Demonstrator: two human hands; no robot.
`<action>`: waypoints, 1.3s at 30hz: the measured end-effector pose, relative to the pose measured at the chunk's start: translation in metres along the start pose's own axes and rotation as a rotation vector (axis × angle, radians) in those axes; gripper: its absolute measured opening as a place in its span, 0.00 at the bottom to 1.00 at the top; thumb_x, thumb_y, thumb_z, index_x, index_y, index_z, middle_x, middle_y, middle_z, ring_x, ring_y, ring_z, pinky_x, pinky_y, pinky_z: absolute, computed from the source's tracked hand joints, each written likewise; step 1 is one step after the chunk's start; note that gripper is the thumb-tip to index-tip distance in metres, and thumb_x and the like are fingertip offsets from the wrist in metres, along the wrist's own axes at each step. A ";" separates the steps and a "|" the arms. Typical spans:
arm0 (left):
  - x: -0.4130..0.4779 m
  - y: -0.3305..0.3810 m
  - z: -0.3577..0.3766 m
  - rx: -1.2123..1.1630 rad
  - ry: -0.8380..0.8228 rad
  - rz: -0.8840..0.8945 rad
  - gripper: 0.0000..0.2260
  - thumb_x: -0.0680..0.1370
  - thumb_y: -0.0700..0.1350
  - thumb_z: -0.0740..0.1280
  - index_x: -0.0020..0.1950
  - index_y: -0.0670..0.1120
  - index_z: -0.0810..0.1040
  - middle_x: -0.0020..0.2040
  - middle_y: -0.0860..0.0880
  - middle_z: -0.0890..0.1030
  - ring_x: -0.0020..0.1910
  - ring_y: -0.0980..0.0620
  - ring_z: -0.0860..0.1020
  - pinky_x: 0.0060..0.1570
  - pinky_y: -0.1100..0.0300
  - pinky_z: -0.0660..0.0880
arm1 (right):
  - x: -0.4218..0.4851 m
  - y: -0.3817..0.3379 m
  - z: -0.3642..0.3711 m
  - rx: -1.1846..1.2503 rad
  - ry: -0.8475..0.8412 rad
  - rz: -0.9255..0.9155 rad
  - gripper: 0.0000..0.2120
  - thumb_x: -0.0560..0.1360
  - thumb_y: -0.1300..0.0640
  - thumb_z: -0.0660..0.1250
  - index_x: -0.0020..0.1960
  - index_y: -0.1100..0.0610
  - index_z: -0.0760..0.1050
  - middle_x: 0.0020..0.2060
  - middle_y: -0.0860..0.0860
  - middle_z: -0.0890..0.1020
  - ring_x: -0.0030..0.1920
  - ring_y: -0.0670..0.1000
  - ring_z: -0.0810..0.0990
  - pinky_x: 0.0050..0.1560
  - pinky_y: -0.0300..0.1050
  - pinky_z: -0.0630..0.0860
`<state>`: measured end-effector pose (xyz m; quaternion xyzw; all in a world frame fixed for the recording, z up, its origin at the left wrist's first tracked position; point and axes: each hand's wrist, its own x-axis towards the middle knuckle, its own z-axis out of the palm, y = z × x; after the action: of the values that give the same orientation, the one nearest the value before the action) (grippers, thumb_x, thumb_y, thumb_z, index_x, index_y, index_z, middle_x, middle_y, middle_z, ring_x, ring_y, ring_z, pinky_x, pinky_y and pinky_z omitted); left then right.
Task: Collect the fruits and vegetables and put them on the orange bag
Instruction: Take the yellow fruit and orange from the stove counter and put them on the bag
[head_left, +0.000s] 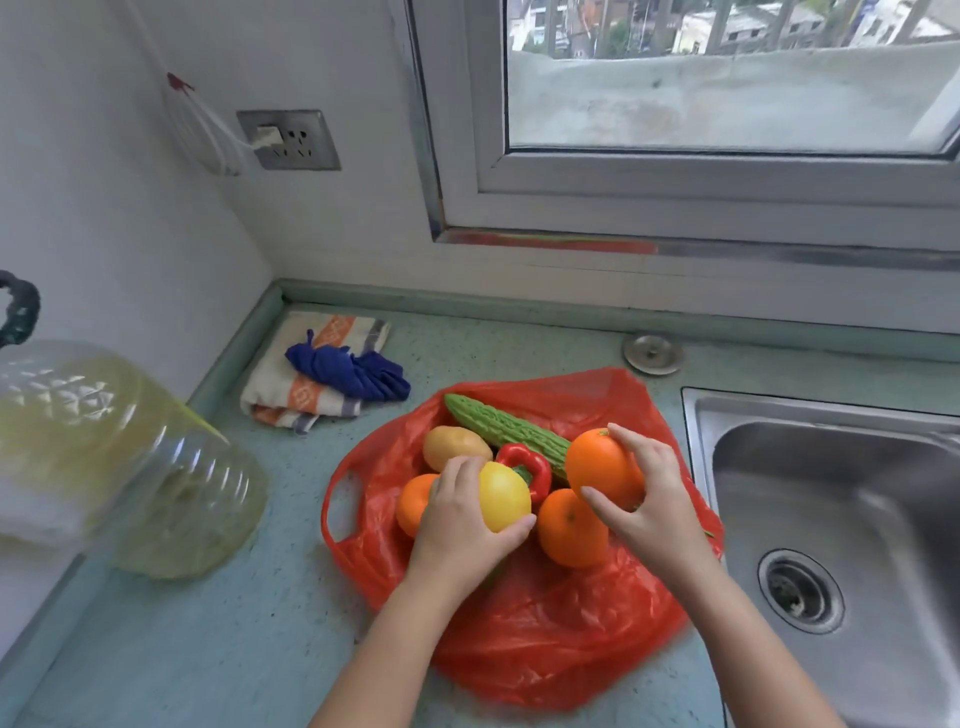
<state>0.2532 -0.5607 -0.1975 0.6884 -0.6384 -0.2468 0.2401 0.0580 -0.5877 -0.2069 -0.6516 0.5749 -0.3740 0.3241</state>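
An orange plastic bag (545, 639) lies spread flat on the green counter. On it lie a green bitter gourd (498, 426), a potato (451, 446), a red bell pepper (530, 465) and two oranges (570, 527), one of them at the left (413, 501) partly hidden by my wrist. My left hand (457, 525) grips a yellow lemon (503, 496) over the pile. My right hand (652, 496) grips a third orange (597, 467) just above the gourd and pepper.
A steel sink (831, 519) borders the bag on the right. A folded towel (306, 384) with a blue cloth (348, 371) on it lies at the back left. A large clear oil bottle (119, 457) lies at the left. A round metal cap (653, 354) sits behind the bag.
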 end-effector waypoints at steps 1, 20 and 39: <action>0.003 0.001 0.002 0.013 -0.002 0.000 0.34 0.67 0.57 0.73 0.68 0.45 0.66 0.65 0.49 0.67 0.64 0.50 0.66 0.61 0.64 0.60 | 0.006 0.003 0.000 -0.001 -0.016 -0.004 0.31 0.67 0.58 0.74 0.63 0.42 0.63 0.61 0.52 0.67 0.60 0.48 0.67 0.55 0.41 0.66; 0.010 -0.001 0.008 0.045 -0.103 0.028 0.37 0.64 0.62 0.72 0.69 0.54 0.63 0.59 0.62 0.64 0.61 0.63 0.64 0.58 0.73 0.59 | 0.087 0.045 0.019 -0.003 -0.107 -0.072 0.34 0.66 0.58 0.75 0.67 0.52 0.64 0.59 0.50 0.68 0.58 0.45 0.67 0.58 0.39 0.63; 0.005 0.004 0.021 0.038 -0.098 0.133 0.35 0.63 0.64 0.69 0.66 0.50 0.68 0.63 0.56 0.68 0.62 0.59 0.67 0.60 0.71 0.60 | 0.121 0.066 0.039 -0.177 -0.192 -0.017 0.35 0.67 0.54 0.73 0.70 0.51 0.62 0.67 0.57 0.65 0.67 0.57 0.63 0.65 0.50 0.62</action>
<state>0.2374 -0.5658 -0.2110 0.6359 -0.6983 -0.2517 0.2113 0.0654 -0.7168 -0.2690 -0.7153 0.5665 -0.2603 0.3158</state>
